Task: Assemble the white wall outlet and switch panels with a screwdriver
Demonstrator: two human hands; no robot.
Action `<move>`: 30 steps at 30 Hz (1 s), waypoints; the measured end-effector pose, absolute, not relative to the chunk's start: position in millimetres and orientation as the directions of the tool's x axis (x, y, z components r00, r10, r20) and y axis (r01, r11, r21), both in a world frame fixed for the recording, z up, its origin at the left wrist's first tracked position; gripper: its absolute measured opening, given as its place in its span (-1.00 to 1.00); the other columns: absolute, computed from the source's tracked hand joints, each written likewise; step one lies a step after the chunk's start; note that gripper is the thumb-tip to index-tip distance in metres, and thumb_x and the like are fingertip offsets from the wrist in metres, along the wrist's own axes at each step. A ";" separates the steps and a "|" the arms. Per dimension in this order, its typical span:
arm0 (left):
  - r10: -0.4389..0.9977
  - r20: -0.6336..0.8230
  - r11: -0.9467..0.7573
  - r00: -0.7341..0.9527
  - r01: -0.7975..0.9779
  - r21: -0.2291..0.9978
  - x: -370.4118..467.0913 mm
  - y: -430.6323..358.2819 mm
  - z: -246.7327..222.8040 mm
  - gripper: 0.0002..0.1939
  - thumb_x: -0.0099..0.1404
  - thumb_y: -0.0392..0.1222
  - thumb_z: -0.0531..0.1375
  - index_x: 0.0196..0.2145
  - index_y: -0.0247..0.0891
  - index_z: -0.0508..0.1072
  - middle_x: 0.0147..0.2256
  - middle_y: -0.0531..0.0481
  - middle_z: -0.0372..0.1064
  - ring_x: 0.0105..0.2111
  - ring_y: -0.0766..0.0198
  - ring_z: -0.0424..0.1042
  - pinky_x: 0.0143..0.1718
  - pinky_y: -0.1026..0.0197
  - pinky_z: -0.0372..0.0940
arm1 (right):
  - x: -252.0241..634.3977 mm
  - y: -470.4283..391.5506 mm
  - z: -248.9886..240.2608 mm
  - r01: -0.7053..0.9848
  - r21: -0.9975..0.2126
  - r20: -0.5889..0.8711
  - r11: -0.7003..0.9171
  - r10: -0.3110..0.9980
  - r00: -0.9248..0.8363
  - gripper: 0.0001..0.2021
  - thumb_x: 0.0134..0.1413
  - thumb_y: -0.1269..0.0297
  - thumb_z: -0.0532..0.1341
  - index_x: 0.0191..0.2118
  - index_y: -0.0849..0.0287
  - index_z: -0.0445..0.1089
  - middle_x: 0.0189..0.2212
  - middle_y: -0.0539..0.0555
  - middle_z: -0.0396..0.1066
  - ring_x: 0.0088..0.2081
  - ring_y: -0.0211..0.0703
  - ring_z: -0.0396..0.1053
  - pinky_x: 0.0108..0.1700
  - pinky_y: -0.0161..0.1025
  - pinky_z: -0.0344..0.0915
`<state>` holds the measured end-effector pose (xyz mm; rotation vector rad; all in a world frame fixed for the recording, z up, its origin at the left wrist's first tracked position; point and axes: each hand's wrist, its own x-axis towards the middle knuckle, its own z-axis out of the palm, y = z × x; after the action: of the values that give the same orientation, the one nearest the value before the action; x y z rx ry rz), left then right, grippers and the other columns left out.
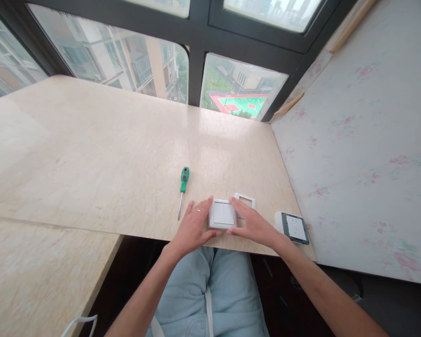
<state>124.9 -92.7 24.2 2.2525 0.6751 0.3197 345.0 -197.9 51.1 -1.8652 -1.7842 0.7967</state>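
Observation:
A white wall switch [223,213] with a square rocker face lies near the front edge of the marble-look counter, face up. My left hand [195,223] grips its left side, thumb at the near corner and fingers at the far one. On the opposite side my right hand [250,223] holds it the same way. Partly behind my right hand is a white square frame [246,196] with an open middle. To the left of my hands lies a screwdriver [184,182] with a green and black handle, its shaft pointing toward me.
A socket [295,228] with a dark surround on a white box sits at the right, by the flowered wall [365,140]. Windows [245,84] rise behind the counter [101,154]. A white cable [80,320] shows at lower left. My legs are under the front edge.

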 end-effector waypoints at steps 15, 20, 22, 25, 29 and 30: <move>0.565 0.006 -0.689 0.825 0.468 0.554 135.5 -91.5 41.6 -0.16 0.21 -0.12 0.34 0.34 -0.20 0.06 0.34 -0.37 0.14 0.32 -0.16 0.21 0.31 -0.31 0.04 | 339.0 -181.2 75.1 0.812 -0.582 -0.135 -0.041 0.990 -0.047 -0.24 -0.18 0.15 0.53 0.18 0.13 0.31 0.07 0.29 0.45 0.09 0.29 0.43 0.15 0.20 0.34; 0.558 0.002 -0.692 0.830 0.463 0.554 136.1 -90.3 42.8 -0.16 0.21 -0.11 0.34 0.33 -0.20 0.05 0.33 -0.37 0.16 0.30 -0.17 0.23 0.30 -0.32 0.06 | 338.8 -178.5 78.6 0.820 -0.571 -0.156 -0.030 0.985 -0.073 -0.29 -0.16 0.16 0.52 0.14 0.15 0.33 0.02 0.28 0.46 0.04 0.28 0.44 0.07 0.18 0.38; 0.564 -0.013 -0.679 0.826 0.472 0.562 137.0 -88.7 45.1 -0.17 0.19 -0.11 0.35 0.31 -0.20 0.07 0.32 -0.37 0.19 0.29 -0.18 0.26 0.29 -0.33 0.07 | 339.0 -178.8 78.8 0.815 -0.578 -0.160 -0.037 0.985 -0.069 -0.26 -0.17 0.18 0.52 0.17 0.15 0.31 0.05 0.29 0.44 0.08 0.29 0.42 0.11 0.19 0.36; 0.557 -0.020 -0.672 0.830 0.465 0.577 137.9 -85.1 48.5 -0.21 0.16 -0.11 0.35 0.27 -0.19 0.13 0.27 -0.33 0.27 0.25 -0.20 0.30 0.29 -0.33 0.09 | 339.0 -180.2 78.9 0.805 -0.592 -0.165 -0.047 0.984 -0.063 -0.23 -0.16 0.20 0.52 0.21 0.14 0.27 0.10 0.30 0.42 0.13 0.31 0.40 0.17 0.20 0.33; 0.545 0.001 -0.678 0.838 0.440 0.588 136.6 -83.9 48.7 -0.25 0.17 -0.12 0.33 0.25 -0.16 0.14 0.25 -0.26 0.31 0.27 -0.17 0.27 0.33 -0.31 0.04 | 337.6 -181.8 78.2 0.801 -0.597 -0.171 -0.052 0.983 -0.064 -0.19 -0.16 0.24 0.52 0.24 0.14 0.24 0.16 0.32 0.38 0.17 0.34 0.36 0.22 0.20 0.30; 0.547 0.004 -0.678 0.837 0.440 0.589 135.9 -85.0 47.8 -0.25 0.18 -0.12 0.33 0.26 -0.16 0.13 0.25 -0.25 0.31 0.27 -0.16 0.27 0.34 -0.30 0.03 | 336.8 -182.1 77.5 0.802 -0.595 -0.173 -0.055 0.983 -0.061 -0.18 -0.16 0.25 0.51 0.25 0.17 0.23 0.17 0.34 0.36 0.19 0.35 0.34 0.24 0.20 0.29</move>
<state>135.9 -85.0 47.8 2.4244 0.7207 0.2403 336.8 -182.1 77.5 -1.9083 -1.9143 0.8226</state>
